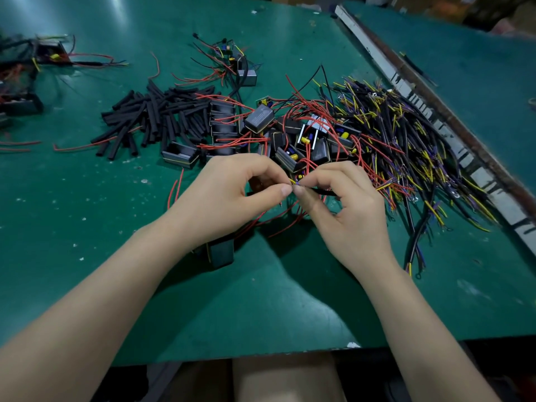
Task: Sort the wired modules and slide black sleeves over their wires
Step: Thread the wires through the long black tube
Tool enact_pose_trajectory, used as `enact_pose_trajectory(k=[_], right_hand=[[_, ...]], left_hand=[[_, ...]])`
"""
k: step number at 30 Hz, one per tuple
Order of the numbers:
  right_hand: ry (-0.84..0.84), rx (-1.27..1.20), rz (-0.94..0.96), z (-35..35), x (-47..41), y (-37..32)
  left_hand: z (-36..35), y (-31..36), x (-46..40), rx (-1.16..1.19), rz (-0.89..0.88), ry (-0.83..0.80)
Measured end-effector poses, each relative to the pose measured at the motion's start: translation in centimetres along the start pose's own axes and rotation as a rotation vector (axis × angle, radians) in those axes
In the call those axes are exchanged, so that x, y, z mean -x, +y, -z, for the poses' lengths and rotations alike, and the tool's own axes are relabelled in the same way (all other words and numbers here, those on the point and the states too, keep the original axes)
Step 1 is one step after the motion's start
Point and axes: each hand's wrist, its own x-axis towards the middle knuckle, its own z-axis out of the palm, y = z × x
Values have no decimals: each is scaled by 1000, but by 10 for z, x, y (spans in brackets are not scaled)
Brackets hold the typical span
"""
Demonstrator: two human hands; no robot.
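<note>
- The left hand [229,195] has thumb and forefinger pressed together on the tips of thin yellow and purple wires [295,182]; the other fingers curl loosely under the palm.
- The right hand [345,204] pinches a thin black sleeve [324,192] between thumb and forefinger, right against the left fingertips, so the two pinches nearly touch.
- The sleeve's long axis runs roughly level from the meeting fingertips out towards the right palm; its open mouth points left at the wire ends.
- Whether the wires have already entered the sleeve I cannot tell; the thumbs hide the joint.
- Likely risk: a wire end could splay or fold at the mouth if the bundle is not held tight, so one strand would ride outside the sleeve.
- Another risk: red wires [278,216] looping just below the fingers could snag and drag a module [222,252], which lies under the left wrist, across the green table [261,309].
- Beyond the fingers lies the heap of modules [261,120]; beyond and left of them, the spare sleeves [150,117]; to the right of the right hand, the pile of cut wires [406,146].
</note>
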Motion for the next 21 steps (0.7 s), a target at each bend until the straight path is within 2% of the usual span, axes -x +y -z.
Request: enact_pose_trajectory(k=[21], right_hand=[[-17,0,50,1,0,1]], left_hand=[[5,4,0,7,2,52]])
